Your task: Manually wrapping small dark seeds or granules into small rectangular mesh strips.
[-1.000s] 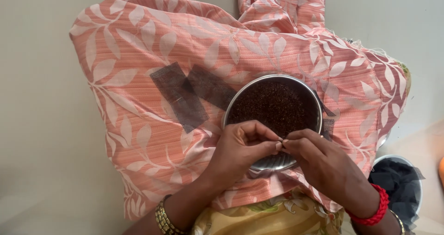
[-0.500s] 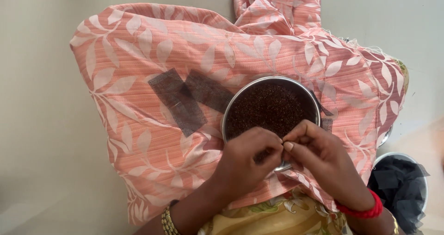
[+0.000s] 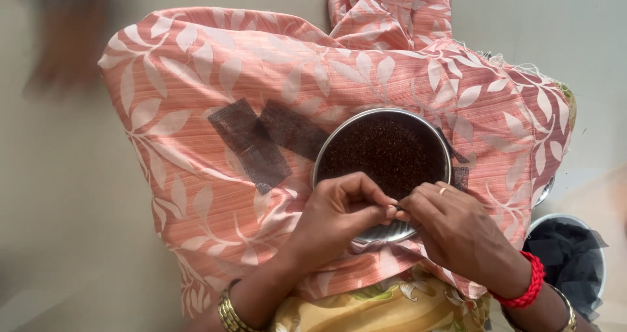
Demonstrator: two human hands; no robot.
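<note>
A round steel bowl [image 3: 444,150] full of tiny dark beads sits on a pink cloth with white leaf print [image 3: 196,123]. My left hand [image 3: 339,215] and my right hand [image 3: 450,231] meet at the bowl's near rim, fingertips pinched together. A thin needle-like thing [image 3: 396,206] shows between the fingertips; which hand grips it I cannot tell. My right hand wears a ring and a red bangle, my left wrist gold bangles. Two dark mesh patches [image 3: 251,146] lie on the cloth left of the bowl.
A second steel bowl holding dark fabric [image 3: 567,260] stands at the lower right on the pale floor [image 3: 59,195]. A blurred dark shape [image 3: 68,38] is at the upper left. Yellow flowered fabric [image 3: 385,309] covers my lap.
Both hands stay pinched together at the bowl's near rim. They have shifted slightly down and right in the view. The cloth and bowl have not moved.
</note>
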